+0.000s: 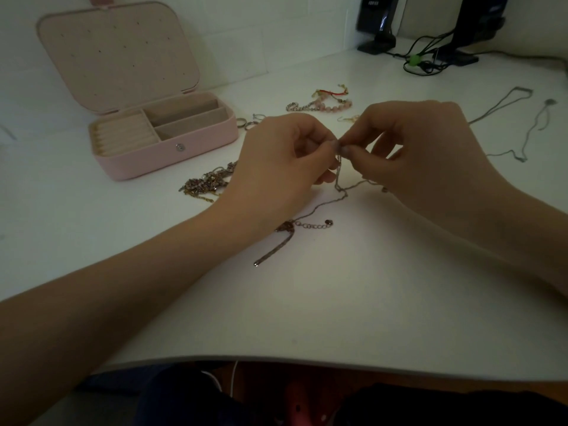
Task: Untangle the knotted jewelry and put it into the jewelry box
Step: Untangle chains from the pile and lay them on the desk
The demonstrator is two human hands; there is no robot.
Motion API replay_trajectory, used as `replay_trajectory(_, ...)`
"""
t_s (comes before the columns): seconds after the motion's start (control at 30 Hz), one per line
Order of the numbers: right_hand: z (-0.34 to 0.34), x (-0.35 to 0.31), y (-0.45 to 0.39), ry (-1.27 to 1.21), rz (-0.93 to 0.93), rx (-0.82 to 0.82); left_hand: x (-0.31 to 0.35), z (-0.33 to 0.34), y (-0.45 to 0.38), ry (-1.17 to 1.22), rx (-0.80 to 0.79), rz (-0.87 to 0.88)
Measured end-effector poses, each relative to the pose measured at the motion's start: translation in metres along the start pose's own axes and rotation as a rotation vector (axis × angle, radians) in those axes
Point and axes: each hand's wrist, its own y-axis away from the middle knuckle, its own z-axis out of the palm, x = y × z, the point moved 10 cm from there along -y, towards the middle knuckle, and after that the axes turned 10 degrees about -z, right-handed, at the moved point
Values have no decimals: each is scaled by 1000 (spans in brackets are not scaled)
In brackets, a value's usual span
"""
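Both hands — left hand [276, 161] and right hand [421, 155] — pinch one silver chain [339, 176] between fingertips above the white table [338, 302], its tail trailing down. The knot seems hidden there. The pink jewelry box [166, 139] stands open, well left.

Open white worktop [353, 302] toward the near edge. Between the hands and the open jewelry box [166, 142]: tangled chain heap [209, 181], rings [249, 121]. Beyond: bead bracelets [322, 101]. Far right: thin necklaces [510, 127], cables [427, 56], black stands [378, 23].
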Motion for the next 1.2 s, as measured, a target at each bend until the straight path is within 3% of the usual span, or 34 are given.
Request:
replay_trajectory(0.53, 0, -13, 0, 138, -83, -12, 9, 1, 4, -104, 25, 74)
replay_trajectory(1.03, 3, -3, 4, -31, 35, -9, 6, 2, 3, -76, -8, 65)
replay_trajectory(1.2, -1, 10, 3, -137, 109, 12, 8, -5, 1, 31, -3, 44)
